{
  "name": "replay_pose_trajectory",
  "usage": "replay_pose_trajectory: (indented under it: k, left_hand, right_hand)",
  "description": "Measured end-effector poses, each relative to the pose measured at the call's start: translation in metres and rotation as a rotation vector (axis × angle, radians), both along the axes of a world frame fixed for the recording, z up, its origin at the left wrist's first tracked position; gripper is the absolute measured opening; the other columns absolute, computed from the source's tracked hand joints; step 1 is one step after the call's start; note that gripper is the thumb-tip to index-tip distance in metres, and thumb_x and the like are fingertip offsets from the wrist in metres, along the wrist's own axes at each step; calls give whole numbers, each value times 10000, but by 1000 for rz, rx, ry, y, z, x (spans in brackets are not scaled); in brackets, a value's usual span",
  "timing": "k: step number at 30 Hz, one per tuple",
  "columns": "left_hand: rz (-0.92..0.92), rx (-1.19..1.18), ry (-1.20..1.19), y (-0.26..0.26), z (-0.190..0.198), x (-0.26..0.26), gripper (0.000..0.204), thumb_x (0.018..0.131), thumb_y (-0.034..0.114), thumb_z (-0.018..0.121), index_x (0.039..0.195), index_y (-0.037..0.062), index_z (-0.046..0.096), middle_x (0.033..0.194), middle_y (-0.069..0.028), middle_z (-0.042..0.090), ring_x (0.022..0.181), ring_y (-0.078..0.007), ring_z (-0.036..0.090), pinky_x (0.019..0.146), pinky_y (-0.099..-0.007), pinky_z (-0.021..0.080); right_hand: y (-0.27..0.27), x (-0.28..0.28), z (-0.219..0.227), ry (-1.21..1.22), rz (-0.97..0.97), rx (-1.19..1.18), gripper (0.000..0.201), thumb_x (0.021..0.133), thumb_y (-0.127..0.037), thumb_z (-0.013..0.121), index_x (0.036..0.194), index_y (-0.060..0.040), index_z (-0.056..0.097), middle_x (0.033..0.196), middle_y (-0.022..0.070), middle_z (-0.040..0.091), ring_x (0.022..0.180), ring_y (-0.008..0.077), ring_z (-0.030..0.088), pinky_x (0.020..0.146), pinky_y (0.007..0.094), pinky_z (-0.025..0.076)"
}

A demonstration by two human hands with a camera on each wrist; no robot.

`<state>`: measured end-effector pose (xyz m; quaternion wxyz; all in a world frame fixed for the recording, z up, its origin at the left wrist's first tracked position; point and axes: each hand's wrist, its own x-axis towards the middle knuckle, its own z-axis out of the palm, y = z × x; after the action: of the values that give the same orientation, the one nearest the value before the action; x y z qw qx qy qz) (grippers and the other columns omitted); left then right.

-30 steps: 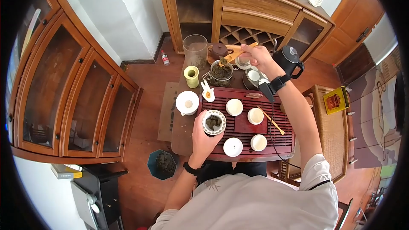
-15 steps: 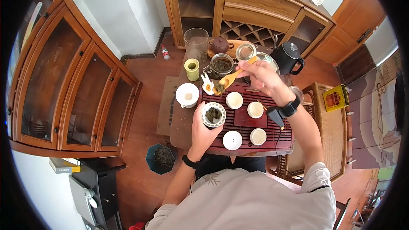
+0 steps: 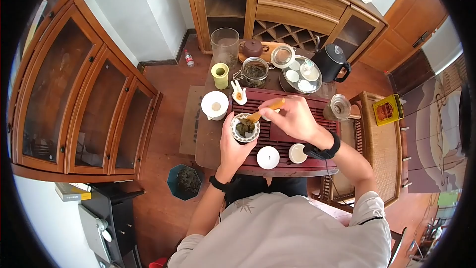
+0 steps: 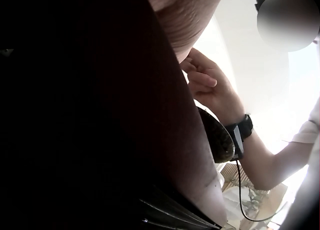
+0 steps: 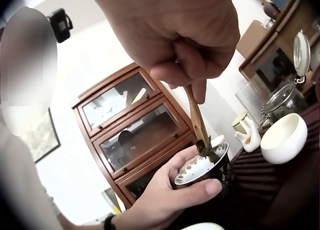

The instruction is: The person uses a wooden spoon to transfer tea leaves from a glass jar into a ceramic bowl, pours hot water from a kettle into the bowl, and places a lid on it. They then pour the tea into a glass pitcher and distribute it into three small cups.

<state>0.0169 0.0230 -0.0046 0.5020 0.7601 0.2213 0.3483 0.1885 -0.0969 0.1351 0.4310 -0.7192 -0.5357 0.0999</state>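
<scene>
My left hand (image 3: 233,151) grips a cup (image 3: 255,137) with a patterned rim, a white inside and a dark outside, near the front left of the red slatted tea tray (image 3: 325,128). In the right wrist view its thumb and fingers wrap the cup from either side. Dark tea leaves (image 3: 243,128) lie in the cup. Over it, my right hand (image 3: 297,119) pinches a wooden tea scoop (image 5: 195,112), tilted down with its tip at the cup's inside. Leaves cling around the scoop's tip. The left wrist view is mostly dark.
An open glass jar (image 3: 256,60) of leaves stands behind the tray, near a green holder (image 3: 219,79) and a white hand-shaped ornament (image 3: 238,95). A white pitcher (image 3: 207,107) is left of the cup. A white lid (image 3: 268,157) and white cup (image 3: 298,153) sit in front; a black kettle (image 3: 327,62) stands back right.
My right hand has carried the scoop of leaves from the glass jar down to the cup and tipped it there. The left hand keeps holding the cup in nearly the same place.
</scene>
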Motion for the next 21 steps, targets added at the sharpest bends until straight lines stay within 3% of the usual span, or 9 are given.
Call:
replay_pose_trajectory:
  k: [1, 4, 9, 12, 15, 17, 18, 19, 21]
  left_hand:
    - [-6, -5, -1, 0, -1, 0, 996, 774, 153, 956, 1586, -18, 406, 1431, -233, 620, 1287, -357, 661, 1091, -448, 540]
    - [-16, -14, -3, 1, -2, 1, 1002, 769, 145, 956, 1590, -13, 402, 1434, -232, 620, 1289, -357, 662, 1090, -450, 542]
    - [-10, -17, -1, 0, -2, 1, 981, 768, 146, 954, 1573, -15, 417, 1436, -233, 620, 1288, -362, 665, 1087, -456, 545]
    - [11, 67, 4, 1, -2, 2, 975, 770, 130, 960, 1562, -23, 414, 1352, -215, 678, 1229, -305, 698, 1043, -426, 567]
    - [21, 82, 20, 1, 0, 2, 973, 774, 137, 962, 1561, -29, 413, 1353, -213, 678, 1230, -305, 697, 1047, -426, 563]
    - [11, 42, 16, 1, -1, 1, 973, 770, 150, 962, 1560, -27, 421, 1388, -222, 653, 1253, -331, 684, 1067, -438, 554]
    - [1, 4, 13, 1, -1, 1, 974, 766, 162, 961, 1559, -25, 429, 1422, -231, 629, 1277, -357, 670, 1086, -451, 544]
    - [1, 3, 12, 0, 0, 1, 974, 766, 162, 961, 1559, -25, 429, 1422, -231, 629, 1277, -357, 670, 1086, -451, 544]
    - [-3, -21, 14, 0, 4, 1, 972, 767, 156, 959, 1560, -26, 427, 1419, -229, 631, 1278, -353, 670, 1090, -448, 542]
  right_hand:
    - [-2, -2, 0, 0, 0, -2, 239, 1013, -248, 790, 1111, -31, 819, 789, 79, 762, 608, 127, 667, 568, 287, 541]
    - [-11, -7, 4, -216, 176, -21, 268, 970, -253, 823, 1175, -82, 816, 995, 140, 807, 773, 300, 772, 671, 362, 623]
    - [-16, -8, -6, -249, 221, -30, 284, 973, -236, 816, 1223, -99, 807, 1053, 132, 809, 777, 305, 772, 690, 385, 633]
    - [-18, -8, -10, -202, 197, -56, 268, 978, -220, 813, 1210, -86, 812, 1047, 149, 810, 777, 291, 774, 702, 374, 632]
    - [-21, -11, -5, -51, 123, -84, 253, 992, -203, 804, 1200, -60, 813, 1006, 145, 817, 776, 207, 775, 708, 337, 625]
    - [-23, -13, 0, 130, -25, -200, 247, 1000, -185, 798, 1202, -43, 809, 925, 107, 816, 744, 105, 729, 676, 293, 598]
    - [-22, -10, -28, 127, -39, 51, 266, 1057, -252, 748, 1190, -30, 807, 777, 50, 765, 561, 57, 621, 527, 264, 510]
    - [-22, -10, -25, 127, -39, 50, 266, 1057, -252, 748, 1190, -30, 807, 777, 50, 765, 561, 57, 621, 527, 264, 510]
    - [-24, -13, -18, 677, -230, -153, 298, 1076, -287, 731, 1141, -8, 814, 675, 0, 688, 478, 29, 533, 444, 247, 418]
